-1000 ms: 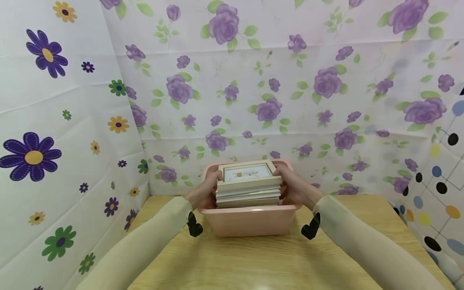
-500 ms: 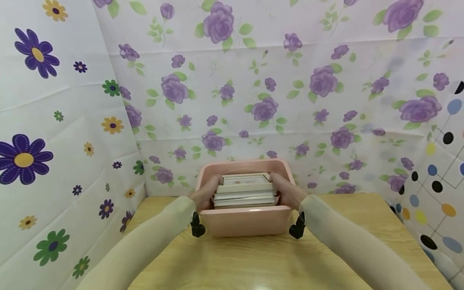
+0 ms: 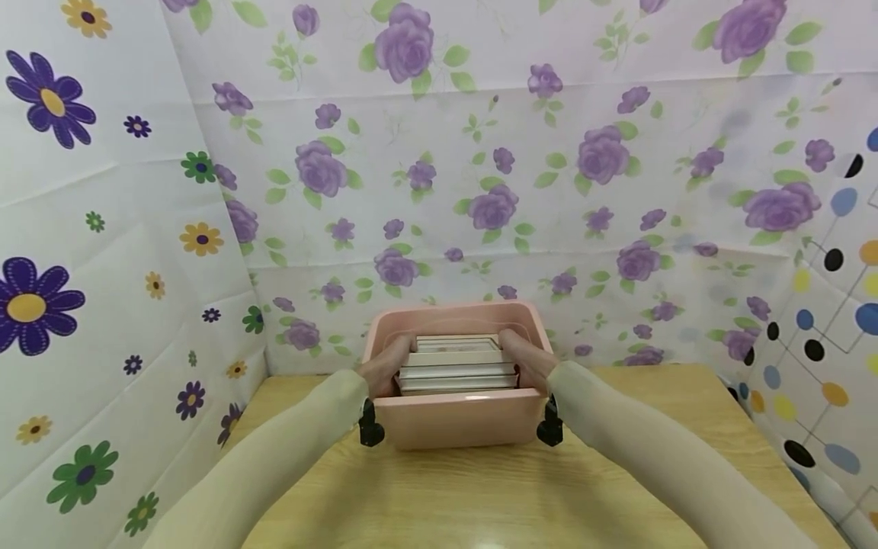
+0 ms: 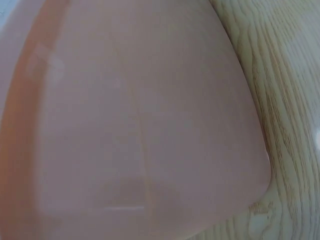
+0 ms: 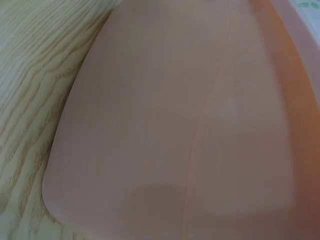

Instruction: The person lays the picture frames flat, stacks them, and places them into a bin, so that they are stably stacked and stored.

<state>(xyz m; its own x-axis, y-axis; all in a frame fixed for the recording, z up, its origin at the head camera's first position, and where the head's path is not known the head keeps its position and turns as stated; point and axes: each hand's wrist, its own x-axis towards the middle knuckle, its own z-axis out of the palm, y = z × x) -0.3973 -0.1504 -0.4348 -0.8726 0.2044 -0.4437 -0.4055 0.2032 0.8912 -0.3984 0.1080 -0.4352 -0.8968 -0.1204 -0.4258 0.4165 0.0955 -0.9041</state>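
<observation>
A stack of several pale picture frames (image 3: pixel 457 369) sits low inside a pink plastic bin (image 3: pixel 456 423) in the head view. The top frame lies face up with a light picture in it. My left hand (image 3: pixel 391 366) grips the stack's left side, thumb over the top frame's edge. On the opposite side my right hand (image 3: pixel 528 358) holds the stack the same way. The fingers of both hands are hidden down between frames and bin. Each wrist view is filled by the bin's outer wall (image 4: pixel 150 125), with no hand in sight.
The bin stands on a light wooden table (image 3: pixel 473 496), near its back edge. Behind it hangs a cloth with purple flowers (image 3: pixel 494 206). Patterned cloths also close off the left and right sides.
Both hands have lowered the stack of picture frames from the level of the bin's rim to deeper inside it. The head view has shifted slightly to the right.
</observation>
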